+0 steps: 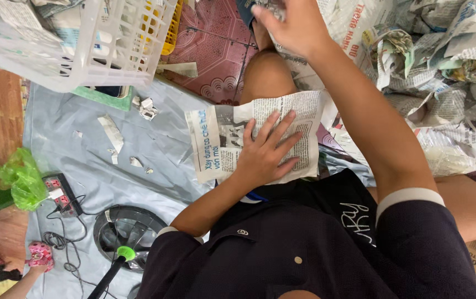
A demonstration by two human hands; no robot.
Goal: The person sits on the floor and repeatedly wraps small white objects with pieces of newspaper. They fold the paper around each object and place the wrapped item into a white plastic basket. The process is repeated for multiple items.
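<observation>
Head view looked straight down on us as we sat on a grey sheet (83,138) spread over the floor. Nearest the camera was our dark shirt (304,243), and just past it our left hand (265,152) lay flat, fingers spread wide, pressing a torn newspaper sheet (221,141) against our thigh; it gripped nothing, only held the paper down. Beyond the knee, our right hand (290,25) reached up to the top edge of the picture, fingers closed on another piece of newspaper (348,22), though how firmly we could not tell. To the right of that arm lay a heap of crumpled newspaper (442,72). On the left, small paper scraps (113,133) were scattered on the sheet, with a power strip (61,194), a green plastic bag (22,177) and a fan base (127,232) near us, and a white plastic basket (99,44) farther off.
</observation>
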